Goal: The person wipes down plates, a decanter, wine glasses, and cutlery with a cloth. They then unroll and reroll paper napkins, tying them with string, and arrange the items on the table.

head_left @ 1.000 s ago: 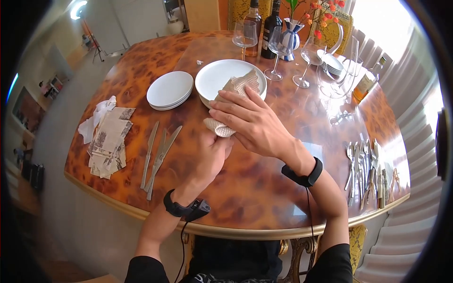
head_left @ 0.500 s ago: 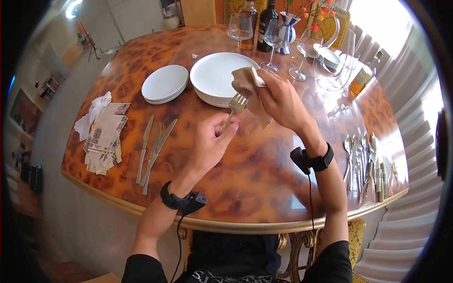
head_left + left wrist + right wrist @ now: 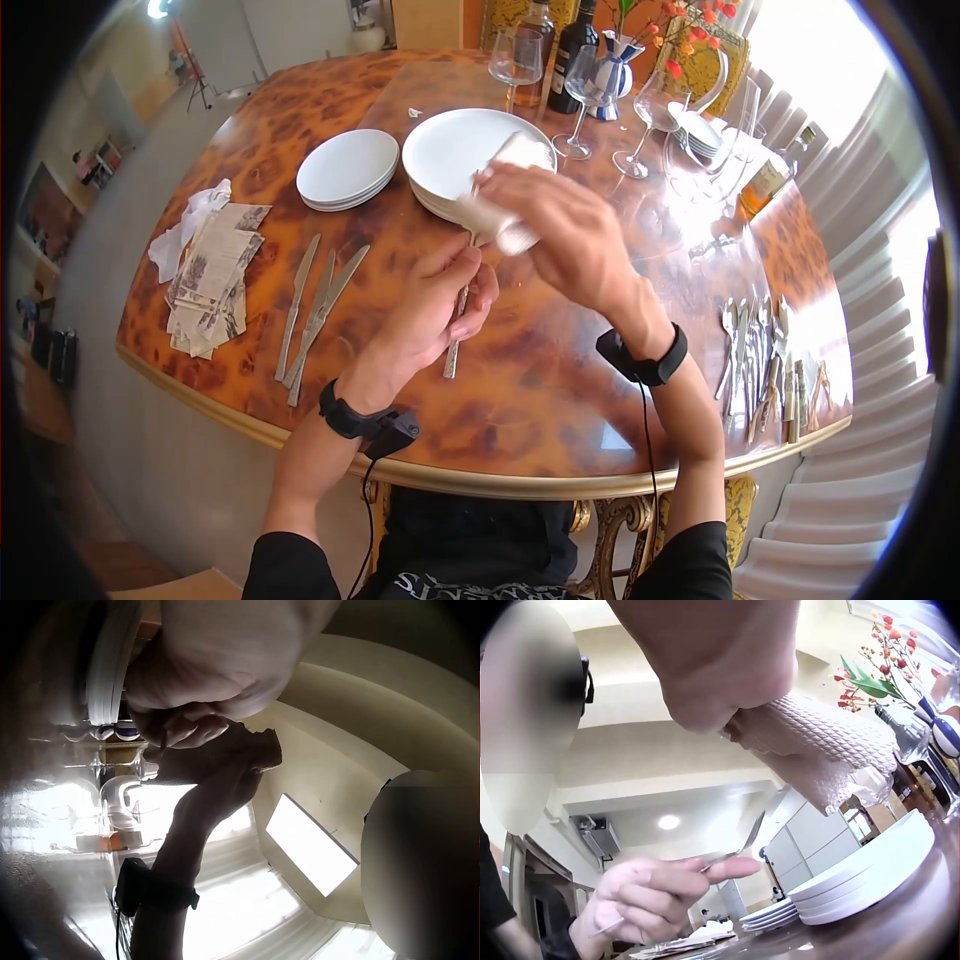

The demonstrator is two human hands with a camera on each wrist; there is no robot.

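So, far left on the glossy brown table [image 3: 570,420]: crumpled white tissue [image 3: 200,212] beside a spread of printed paper napkins [image 3: 212,275], partly overlapping them. Next right, three knives [image 3: 297,305], one set slightly apart, the other two overlapping at the handle end. Behind the knives, a stack of small white plates [image 3: 348,165].

Left hand [image 3: 435,305], black strap at the wrist, is out over the table in front of the plates; fingers curled, thumb closed, gripping the fork [image 3: 453,358]. Fork handle sticks out below the hand toward the table edge; upper end mostly covered in head view, shows above the fingers in right wrist view.

Just behind, stack of large white plates [image 3: 455,145]. Right hand [image 3: 575,235], also strapped, blurred; fingers bent round the textured paper [image 3: 832,739], which is bunched and hangs in front of the large plates in head view. Right wrist view shows a gap between paper and fork.

Further back and right: upright wine glasses [image 3: 515,68], bottles [image 3: 574,60], striped vase [image 3: 610,82] with red flowers [image 3: 697,35], stacked small dishes [image 3: 697,132], amber bottle [image 3: 768,185]. Far right, near the edge, a bunch of cutlery [image 3: 742,345] lying lengthwise, partly washed out by glare.
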